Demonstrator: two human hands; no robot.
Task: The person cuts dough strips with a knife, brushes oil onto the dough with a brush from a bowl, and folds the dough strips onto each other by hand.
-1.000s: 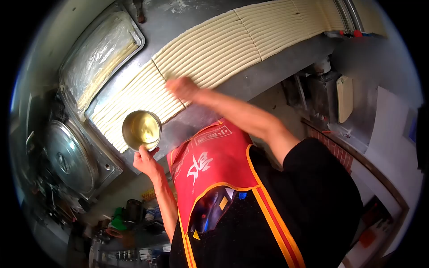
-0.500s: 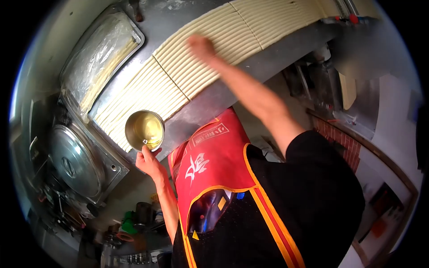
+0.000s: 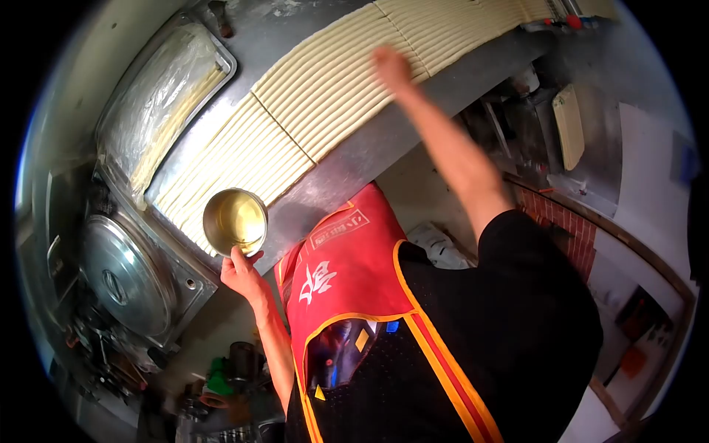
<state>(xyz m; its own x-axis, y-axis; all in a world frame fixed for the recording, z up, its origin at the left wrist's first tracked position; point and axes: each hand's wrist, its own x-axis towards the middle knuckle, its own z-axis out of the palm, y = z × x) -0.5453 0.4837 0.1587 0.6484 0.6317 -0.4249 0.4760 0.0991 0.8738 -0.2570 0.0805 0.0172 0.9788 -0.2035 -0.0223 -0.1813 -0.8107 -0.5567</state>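
Observation:
My left hand [image 3: 242, 273] is closed on the near rim of a round metal bowl [image 3: 212, 221] with clear yellow liquid, like oil, in it. The bowl is held over the front edge of the counter, by the near end of the dough strips. Long pale dough strips [image 3: 317, 88] lie side by side in several blocks along the metal counter. Over the middle block, near its seam with the farther one, is my right hand [image 3: 391, 68]. Motion smears its fingers, so I cannot tell whether they touch the dough or hold anything.
A metal tray [image 3: 229, 66] with plastic film [image 3: 166, 81] over more dough strips stands at the back left. A brush-like tool [image 3: 220, 18] lies behind the dough. Left of the counter is a large round metal lid [image 3: 122, 273]. A pale board [image 3: 568, 129] leans at the right.
My right hand has swept rightward along the dough strips, toward the seam of the farther block. My left hand and the bowl have stayed almost in place.

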